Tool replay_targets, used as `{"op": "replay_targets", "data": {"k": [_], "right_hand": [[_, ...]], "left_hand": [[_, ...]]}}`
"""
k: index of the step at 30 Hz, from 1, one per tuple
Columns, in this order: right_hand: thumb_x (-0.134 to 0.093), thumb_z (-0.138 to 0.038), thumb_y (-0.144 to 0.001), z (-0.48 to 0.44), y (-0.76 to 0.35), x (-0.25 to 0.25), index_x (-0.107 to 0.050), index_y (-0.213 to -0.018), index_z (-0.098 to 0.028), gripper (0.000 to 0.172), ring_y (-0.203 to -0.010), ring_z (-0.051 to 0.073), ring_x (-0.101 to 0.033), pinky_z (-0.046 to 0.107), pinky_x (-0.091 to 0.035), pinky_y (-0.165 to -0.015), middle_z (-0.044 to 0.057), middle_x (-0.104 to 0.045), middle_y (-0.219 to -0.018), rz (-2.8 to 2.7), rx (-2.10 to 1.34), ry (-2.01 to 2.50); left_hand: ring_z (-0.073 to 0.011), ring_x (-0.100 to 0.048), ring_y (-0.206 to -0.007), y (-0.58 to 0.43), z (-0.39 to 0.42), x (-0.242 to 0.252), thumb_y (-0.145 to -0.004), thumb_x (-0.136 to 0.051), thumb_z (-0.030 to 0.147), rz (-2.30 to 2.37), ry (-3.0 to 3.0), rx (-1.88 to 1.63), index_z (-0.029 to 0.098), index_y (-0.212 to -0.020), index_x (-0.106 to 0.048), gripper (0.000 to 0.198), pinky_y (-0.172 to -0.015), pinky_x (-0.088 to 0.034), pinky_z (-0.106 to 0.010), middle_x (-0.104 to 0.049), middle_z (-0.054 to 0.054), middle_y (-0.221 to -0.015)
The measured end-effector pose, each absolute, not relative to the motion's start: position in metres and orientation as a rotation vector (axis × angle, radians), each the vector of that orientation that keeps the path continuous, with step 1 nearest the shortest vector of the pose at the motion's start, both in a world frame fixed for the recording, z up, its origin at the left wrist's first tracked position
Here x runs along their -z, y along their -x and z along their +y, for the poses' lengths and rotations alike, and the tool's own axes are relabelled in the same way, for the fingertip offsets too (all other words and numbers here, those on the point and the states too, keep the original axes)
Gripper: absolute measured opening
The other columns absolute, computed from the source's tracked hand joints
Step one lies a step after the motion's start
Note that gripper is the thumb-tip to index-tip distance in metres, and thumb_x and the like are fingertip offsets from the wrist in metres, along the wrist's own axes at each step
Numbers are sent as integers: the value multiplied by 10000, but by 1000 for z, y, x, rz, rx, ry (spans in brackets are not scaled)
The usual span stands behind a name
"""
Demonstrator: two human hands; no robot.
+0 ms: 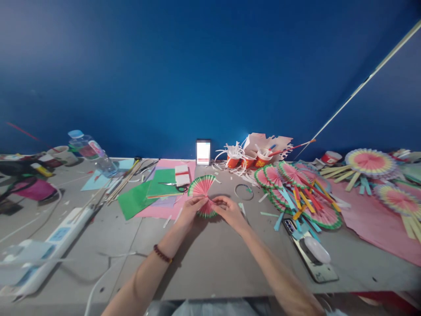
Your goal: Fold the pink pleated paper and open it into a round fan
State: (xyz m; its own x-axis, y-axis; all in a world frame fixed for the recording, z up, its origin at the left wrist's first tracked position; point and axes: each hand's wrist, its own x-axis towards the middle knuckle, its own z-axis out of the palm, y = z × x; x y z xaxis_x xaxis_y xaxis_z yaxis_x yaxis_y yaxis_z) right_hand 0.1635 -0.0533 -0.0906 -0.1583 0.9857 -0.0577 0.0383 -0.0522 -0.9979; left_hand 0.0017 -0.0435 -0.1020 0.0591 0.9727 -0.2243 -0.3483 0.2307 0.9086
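Both your forearms reach out over the grey table (204,263), beaded bracelet (162,254) on the left wrist. Your left hand (190,210) and right hand (230,210) pinch a pleated pink-green paper fan (202,189) between closed fingers, fan spread at table centre. Scissors (174,186) on green paper (148,193) just behind; phone (203,152) against the blue wall.

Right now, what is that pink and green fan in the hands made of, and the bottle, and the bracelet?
The pleated fan, pinched between the left hand and right hand, looks like matte folded paper: sharp creases, flat colour. The water bottle seems clear, shiny plastic, since you see through it, with a blue cap. The bracelet looks like dark round beads, perhaps wood; too small to be sure.
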Motion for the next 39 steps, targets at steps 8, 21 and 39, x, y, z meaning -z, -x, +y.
{"op": "replay_targets", "data": {"k": [8, 21, 39], "right_hand": [[-752, -398, -614, -58, -154, 102, -630, -822, -179, 326, -626, 164, -612, 266, -478, -551, 13, -668, -721, -1227, -1444, 1313], [-699, -442, -673, -60, -154, 98, -655, -825, -172, 313, -645, 141, -573, 236, -400, -588, 1, -664, -723, -1352, -1422, 1334], [-731, -407, -636, -61, -156, 95, -637, -821, -172, 313, -680, 149, -562, 262, -414, -641, 4, -644, -738, -1278, -1433, 1310]], "left_hand": [[-169, -614, -660, -5, -46, 100, -544, -811, 386, 1153, -807, -1189, 160, -702, -728, 287, -646, -456, -262, -715, -57, -725], [-160, -609, -656, -6, -45, 103, -528, -810, 404, 1195, -727, -1238, 138, -697, -733, 325, -655, -450, -267, -713, -55, -709], [-269, -654, -814, -3, -42, 103, -611, -764, 546, 1097, -702, -1222, 119, -758, -742, 452, -759, -487, -331, -744, -115, -817]]}}
